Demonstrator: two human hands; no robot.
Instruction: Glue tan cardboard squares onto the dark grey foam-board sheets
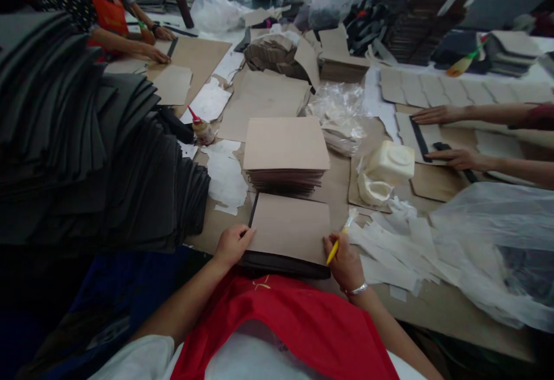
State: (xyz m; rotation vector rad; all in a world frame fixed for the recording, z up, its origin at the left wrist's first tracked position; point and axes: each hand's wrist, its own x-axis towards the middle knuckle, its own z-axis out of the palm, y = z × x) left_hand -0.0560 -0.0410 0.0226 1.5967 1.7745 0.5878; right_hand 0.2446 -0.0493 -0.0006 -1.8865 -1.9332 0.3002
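Observation:
A flat brown cardboard sheet lies in front of me, with a dark strip along its left edge and black material under its near edge. My left hand pinches the sheet's left edge near the lower corner. In my right hand is a yellow-handled brush, its pale bristles pointing up and away; the same hand's fingers also touch the sheet's right edge. Just beyond the sheet stands a neat stack of cardboard sheets.
Tall piles of dark grey sheets crowd the left. A red-tipped glue bottle stands behind them. Right of me are a cut-open plastic jug, pale paper strips and plastic film. Co-workers' hands work at right and far left.

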